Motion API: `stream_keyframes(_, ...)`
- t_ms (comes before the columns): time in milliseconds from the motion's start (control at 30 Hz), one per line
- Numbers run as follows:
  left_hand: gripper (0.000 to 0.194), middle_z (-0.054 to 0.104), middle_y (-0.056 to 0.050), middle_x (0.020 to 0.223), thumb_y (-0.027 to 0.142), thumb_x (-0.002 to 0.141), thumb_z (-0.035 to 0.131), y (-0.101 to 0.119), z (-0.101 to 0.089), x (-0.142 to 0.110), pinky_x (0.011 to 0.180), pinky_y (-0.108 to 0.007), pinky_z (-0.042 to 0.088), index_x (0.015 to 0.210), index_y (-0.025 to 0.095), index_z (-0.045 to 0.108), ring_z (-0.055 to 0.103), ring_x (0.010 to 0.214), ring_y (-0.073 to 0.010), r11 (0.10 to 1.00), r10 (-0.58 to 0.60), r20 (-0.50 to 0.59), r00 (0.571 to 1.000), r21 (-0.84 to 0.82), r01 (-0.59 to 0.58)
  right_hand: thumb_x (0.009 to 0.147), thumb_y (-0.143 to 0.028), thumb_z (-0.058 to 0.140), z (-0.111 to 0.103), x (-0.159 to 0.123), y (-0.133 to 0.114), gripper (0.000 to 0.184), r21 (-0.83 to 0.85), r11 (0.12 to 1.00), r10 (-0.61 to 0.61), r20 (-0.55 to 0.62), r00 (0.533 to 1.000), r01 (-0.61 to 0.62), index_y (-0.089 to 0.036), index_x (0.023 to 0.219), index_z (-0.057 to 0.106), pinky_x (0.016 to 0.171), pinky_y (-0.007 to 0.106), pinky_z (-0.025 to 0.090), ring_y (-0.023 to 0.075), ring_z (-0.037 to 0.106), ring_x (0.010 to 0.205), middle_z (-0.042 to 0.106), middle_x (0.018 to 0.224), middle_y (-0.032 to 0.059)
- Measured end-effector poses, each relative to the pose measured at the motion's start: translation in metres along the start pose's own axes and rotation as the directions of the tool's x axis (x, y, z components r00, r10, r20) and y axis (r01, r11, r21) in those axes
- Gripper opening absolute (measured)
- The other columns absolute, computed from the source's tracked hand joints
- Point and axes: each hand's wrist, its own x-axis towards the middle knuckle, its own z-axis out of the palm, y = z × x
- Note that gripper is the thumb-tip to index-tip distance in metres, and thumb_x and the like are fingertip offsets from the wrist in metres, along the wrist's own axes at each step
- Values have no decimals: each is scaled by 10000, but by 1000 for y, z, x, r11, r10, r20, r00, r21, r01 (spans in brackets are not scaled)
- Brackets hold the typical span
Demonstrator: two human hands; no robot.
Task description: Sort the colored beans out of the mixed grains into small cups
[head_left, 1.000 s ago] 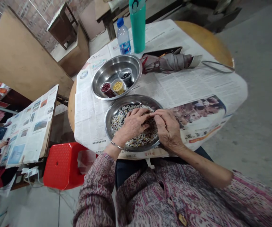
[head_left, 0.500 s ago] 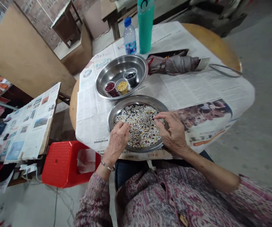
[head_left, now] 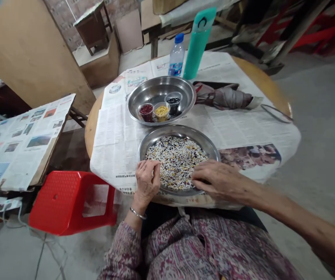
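Observation:
A steel pan (head_left: 211,144) full of mixed white, dark and yellow beans (head_left: 176,159) lies on the newspaper in front of me. My left hand (head_left: 146,181) rests on the pan's near left rim with its fingers curled together at the edge of the beans. My right hand (head_left: 217,179) lies on the near right rim, fingers bent and pointing left into the beans. Behind it a second steel pan (head_left: 156,90) holds three small cups: red beans (head_left: 146,110), yellow beans (head_left: 161,111) and black beans (head_left: 173,102).
Newspaper (head_left: 243,126) covers the round wooden table (head_left: 265,83). A folded grey umbrella (head_left: 225,99), a water bottle (head_left: 176,60) and a teal flask (head_left: 196,44) stand at the back. A red stool (head_left: 68,202) and a paper-covered board (head_left: 18,140) are to my left.
Both hands have drawn back from the middle of the beans to the pan's near rim, left and right, leaving the beans uncovered. The view has tilted and shifted.

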Motion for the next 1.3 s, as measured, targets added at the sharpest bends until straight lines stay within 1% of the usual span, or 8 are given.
stream_keyframes(200,238,666,-8,725,226,1028,571,3,1,1,779,-332,447,793,203,595,613,739,-170,1000,-18,13,1000,-15,19,973,-213,502,18,25,0,285,29,998,61,-125,990,-58,-226,1161,716,877,416,587,244,713,1011,756,1104,101)
stream_keyframes(300,106,715,-22,832,160,977,587,2,2,0,837,-342,475,887,203,624,658,829,-180,998,-27,-29,999,-50,25,982,-226,508,13,28,-4,237,35,998,64,-105,992,-61,-216,1077,724,816,394,586,229,714,918,754,1002,93)
stream_keyframes(433,140,749,-28,921,98,925,573,1,3,-2,871,-359,491,950,211,653,682,899,-192,996,-49,22,999,-69,50,970,-203,540,4,20,-18,217,187,982,-13,131,991,-12,-245,834,704,671,306,529,165,687,717,732,791,16)
stream_keyframes(533,147,752,-23,887,120,976,551,2,3,-2,838,-351,493,955,208,667,680,849,-181,995,-49,24,999,-89,51,961,-172,529,10,18,-26,232,200,980,-31,207,978,-11,-254,913,740,721,311,554,174,721,784,767,868,21)
stream_keyframes(700,150,781,-36,928,210,1047,552,1,4,-2,854,-360,515,1042,210,702,707,865,-177,992,-60,18,998,-108,62,980,-187,478,31,31,-16,311,45,998,44,-23,999,-43,-251,1147,732,813,381,607,233,730,967,766,1073,84)
stream_keyframes(833,159,784,-36,907,258,1048,583,-1,6,-3,841,-364,524,983,210,719,706,828,-172,989,-56,-15,998,-137,54,975,-203,517,28,38,-12,304,-39,995,80,-197,977,-90,-232,1218,698,812,418,618,267,703,1038,738,1137,110)
stream_keyframes(1067,291,743,-74,967,276,1093,452,2,2,-4,937,-407,535,991,190,710,677,981,-204,990,-66,-53,996,-131,58,954,-138,532,29,44,-32,237,-32,967,-256,-46,966,254,-237,1013,738,990,465,562,260,637,1173,738,1167,98)
stream_keyframes(1300,321,715,-90,1018,337,1093,443,3,2,-2,969,-410,533,1005,188,713,657,1024,-210,990,-91,-94,991,-119,80,935,-186,566,49,84,-8,208,-145,935,-337,-75,939,324,-165,1039,746,1012,510,508,293,630,1143,747,1167,159)
